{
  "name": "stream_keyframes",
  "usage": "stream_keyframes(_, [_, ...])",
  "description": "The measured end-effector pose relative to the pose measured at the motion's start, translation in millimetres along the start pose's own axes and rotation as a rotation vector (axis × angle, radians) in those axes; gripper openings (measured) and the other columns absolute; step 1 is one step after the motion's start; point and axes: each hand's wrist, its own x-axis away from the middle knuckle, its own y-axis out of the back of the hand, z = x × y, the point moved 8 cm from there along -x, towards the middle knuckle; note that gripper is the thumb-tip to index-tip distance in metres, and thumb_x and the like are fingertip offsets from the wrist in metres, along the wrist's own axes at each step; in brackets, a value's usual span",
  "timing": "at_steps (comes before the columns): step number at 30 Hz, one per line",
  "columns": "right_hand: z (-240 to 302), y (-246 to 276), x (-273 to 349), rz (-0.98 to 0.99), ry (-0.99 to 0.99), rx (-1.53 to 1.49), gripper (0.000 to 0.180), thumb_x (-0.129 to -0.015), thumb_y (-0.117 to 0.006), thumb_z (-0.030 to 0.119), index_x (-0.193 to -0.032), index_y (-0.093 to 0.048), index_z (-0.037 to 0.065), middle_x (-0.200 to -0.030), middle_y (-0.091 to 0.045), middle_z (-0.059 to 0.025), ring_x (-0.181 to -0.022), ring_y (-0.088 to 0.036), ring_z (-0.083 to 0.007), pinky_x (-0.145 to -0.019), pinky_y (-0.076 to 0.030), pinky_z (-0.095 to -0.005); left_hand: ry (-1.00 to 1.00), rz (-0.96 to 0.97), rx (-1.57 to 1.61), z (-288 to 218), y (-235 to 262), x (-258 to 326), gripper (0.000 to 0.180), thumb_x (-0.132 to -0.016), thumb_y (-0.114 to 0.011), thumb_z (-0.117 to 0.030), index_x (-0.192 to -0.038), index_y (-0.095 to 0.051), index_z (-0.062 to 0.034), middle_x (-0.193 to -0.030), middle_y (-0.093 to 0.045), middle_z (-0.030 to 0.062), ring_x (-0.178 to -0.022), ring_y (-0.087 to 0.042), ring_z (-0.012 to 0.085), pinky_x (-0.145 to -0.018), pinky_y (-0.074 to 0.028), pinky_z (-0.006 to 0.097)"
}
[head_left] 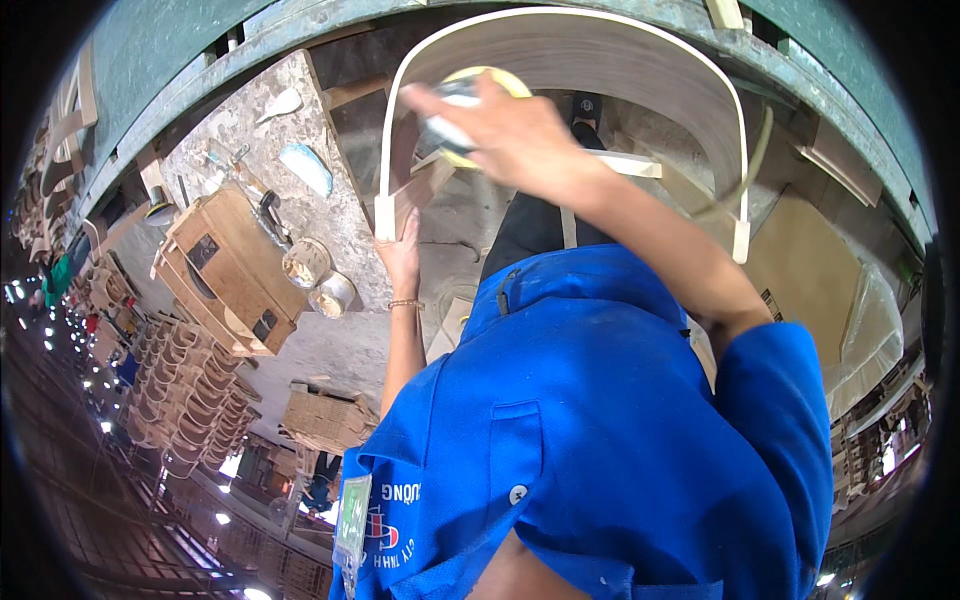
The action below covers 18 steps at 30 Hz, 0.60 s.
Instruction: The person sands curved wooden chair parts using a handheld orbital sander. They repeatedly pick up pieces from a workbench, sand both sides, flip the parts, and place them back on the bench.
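Note:
A U-shaped bent wooden panel (600, 55) stands on edge in front of me, its pale rim facing up. My left hand (402, 255) is closed around its left end; some of the fingers are hidden behind the wood. Inside the curve, near the left wall, my right hand (525, 140) grips a round pad with a yellow rim (508, 82). Hand and pad are smeared by motion, so I cannot tell exactly what kind of pad it is, nor whether it touches the wood.
Left of the panel, a stained board (335, 170) carries a blue-white piece (306, 168), a wooden box (235, 265) and round tins (308, 262). Stacked curved wooden parts (190, 385) stand farther left. A green metal edge (340, 20) runs behind; a brown sheet (805, 265) lies right.

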Motion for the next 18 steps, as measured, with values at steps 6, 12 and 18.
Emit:
stream_keyframes(6, [-73, 59, 94, -0.156, -0.337, -0.091, 0.077, -0.076, -0.073, 0.021, -0.144, -0.039, 0.035, -0.106, -0.054, -0.0164, -0.094, -0.063, -0.0335, -0.081, -0.052, -0.0449, -0.046, -0.004, -0.102, 7, 2, -10, 0.046, -0.082, -0.076, -0.011, -0.121, -0.059, 0.0051, -0.111, -0.065, 0.0138, -0.1, -0.061, 0.0198, -0.089, -0.049, 0.033])
stream_keyframes(12, [-101, 62, 174, -0.373, -0.503, -0.226, 0.069, -0.074, -0.072, 0.023, -0.138, -0.048, 0.027, -0.11, -0.06, -0.0148, -0.106, -0.059, -0.0329, -0.092, -0.047, -0.0417, -0.084, 0.059, -0.152, 17, -2, -13, 0.052, -0.081, -0.077, -0.012, -0.125, -0.055, 0.0042, -0.117, -0.062, 0.0149, -0.106, -0.06, 0.022, -0.094, -0.047, 0.034])
stream_keyframes(18, [-101, 70, 219, -0.56, -0.516, -0.352, 0.065, -0.074, -0.072, 0.015, -0.135, -0.052, 0.021, -0.117, -0.061, -0.0136, -0.11, -0.06, -0.0262, -0.095, -0.047, -0.038, -0.121, 0.118, -0.162, 18, -4, -19, 0.053, -0.08, -0.077, -0.011, -0.126, -0.054, 0.0038, -0.117, -0.062, 0.0141, -0.105, -0.061, 0.0224, -0.094, -0.048, 0.034])
